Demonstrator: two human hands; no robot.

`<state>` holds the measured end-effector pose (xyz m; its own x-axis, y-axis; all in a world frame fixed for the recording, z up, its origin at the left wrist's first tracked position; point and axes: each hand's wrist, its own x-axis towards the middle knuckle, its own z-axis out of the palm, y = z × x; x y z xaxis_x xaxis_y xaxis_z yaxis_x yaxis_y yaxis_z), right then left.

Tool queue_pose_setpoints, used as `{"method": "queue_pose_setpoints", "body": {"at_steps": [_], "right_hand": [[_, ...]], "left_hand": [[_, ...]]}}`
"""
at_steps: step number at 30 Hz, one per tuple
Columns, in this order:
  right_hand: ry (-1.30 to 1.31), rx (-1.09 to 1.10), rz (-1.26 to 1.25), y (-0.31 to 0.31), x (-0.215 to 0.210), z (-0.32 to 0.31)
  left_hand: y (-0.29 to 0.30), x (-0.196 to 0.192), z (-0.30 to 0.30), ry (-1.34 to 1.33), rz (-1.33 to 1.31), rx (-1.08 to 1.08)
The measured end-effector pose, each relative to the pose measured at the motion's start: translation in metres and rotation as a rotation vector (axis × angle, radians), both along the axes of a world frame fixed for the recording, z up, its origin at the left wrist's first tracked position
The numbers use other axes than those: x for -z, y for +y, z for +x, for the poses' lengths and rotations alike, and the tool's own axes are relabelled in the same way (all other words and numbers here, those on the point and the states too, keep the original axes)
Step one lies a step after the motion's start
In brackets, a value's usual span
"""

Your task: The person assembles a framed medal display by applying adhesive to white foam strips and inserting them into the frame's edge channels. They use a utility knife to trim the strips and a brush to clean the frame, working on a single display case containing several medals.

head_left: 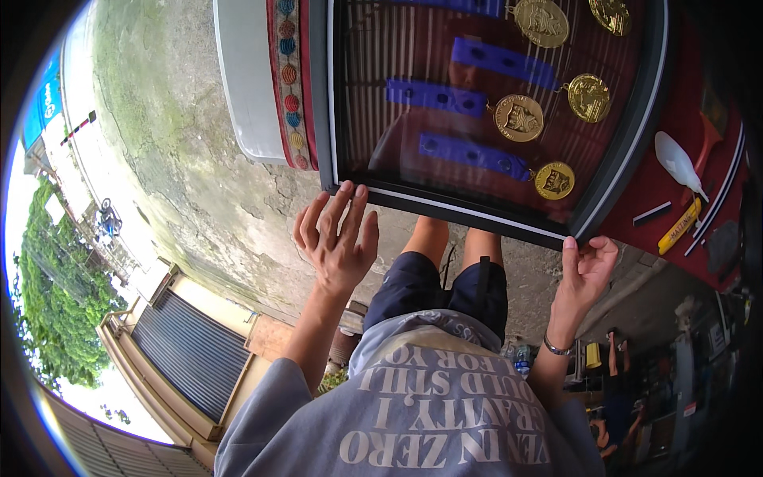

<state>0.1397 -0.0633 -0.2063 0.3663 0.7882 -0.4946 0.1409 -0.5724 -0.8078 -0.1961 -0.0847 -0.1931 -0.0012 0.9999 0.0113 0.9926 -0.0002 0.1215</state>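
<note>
A black display frame (469, 213) with a white inner line lies before me, its near edge toward my body. Behind its glossy pane, gold medals (519, 118) on blue ribbons (505, 62) rest against a dark red backing. The fingertips of my left hand (338, 238) touch the near left corner, fingers stretched and thumb apart. At the near right corner, my right hand (586, 274) pinches the frame, thumb on the rim and fingers curled beside it. The pane shows reflections of stripes and a person.
Right of the frame, a dark red cloth (648, 226) bears a white plastic bottle (678, 163), a yellow-handled tool (679, 226) and black strips (718, 191). Left of it runs a patterned trim (289, 87) beside a grey surface (250, 79). A person (616, 397) is at the lower right.
</note>
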Motion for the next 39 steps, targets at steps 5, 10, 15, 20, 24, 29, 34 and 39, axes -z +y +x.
{"method": "queue_pose_setpoints", "body": {"at_steps": [5, 10, 15, 20, 24, 29, 34, 39], "right_hand": [[-0.049, -0.032, -0.008, 0.003, -0.005, -0.002], [-0.001, 0.002, -0.023, 0.004, -0.005, -0.003], [0.103, 0.068, -0.067, 0.008, -0.010, -0.009], [0.224, 0.124, -0.156, 0.014, -0.016, -0.010], [0.190, 0.087, -0.162, 0.020, -0.017, -0.013], [-0.675, -0.360, 0.256, 0.012, -0.024, -0.015], [-0.812, -0.888, 0.209, 0.013, -0.029, -0.013], [-0.812, -0.890, 0.214, 0.014, -0.027, -0.008]], "left_hand": [[-0.001, -0.004, 0.004, -0.043, -0.034, -0.023], [0.000, -0.001, 0.001, -0.090, -0.046, -0.013], [0.007, -0.005, 0.001, -0.046, -0.064, 0.034], [0.016, 0.001, 0.026, -0.139, -0.066, 0.175], [0.023, 0.006, 0.049, -0.232, -0.028, 0.240], [0.030, 0.009, 0.054, -0.288, -0.022, 0.230], [0.032, 0.007, 0.052, -0.288, -0.036, 0.257], [0.040, 0.004, 0.052, -0.280, -0.055, 0.278]]}}
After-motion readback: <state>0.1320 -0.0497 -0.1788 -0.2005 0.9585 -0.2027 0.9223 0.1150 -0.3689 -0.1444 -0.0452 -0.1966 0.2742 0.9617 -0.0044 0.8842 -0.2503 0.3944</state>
